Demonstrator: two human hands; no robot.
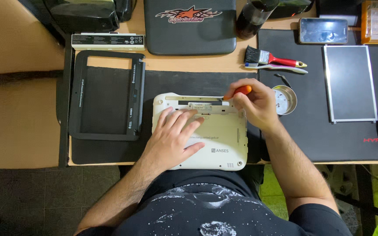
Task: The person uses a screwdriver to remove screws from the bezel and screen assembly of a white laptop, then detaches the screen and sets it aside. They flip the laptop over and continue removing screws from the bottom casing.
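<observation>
A small white laptop base (224, 144) lies upside down on a black mat near the table's front edge. My left hand (173, 135) rests flat on it, fingers spread, pressing it down. My right hand (254, 102) grips an orange-handled screwdriver (240, 91), whose tip points left at the laptop's rear edge beside the open battery bay.
A black screen bezel (106, 94) lies to the left, with a white battery (108, 41) behind it. A small round metal dish (284, 99), a red-handled brush (272, 58), a bare screen panel (350, 83), a phone (323, 30), a dark bottle (252, 17) and a black case (190, 26) lie around.
</observation>
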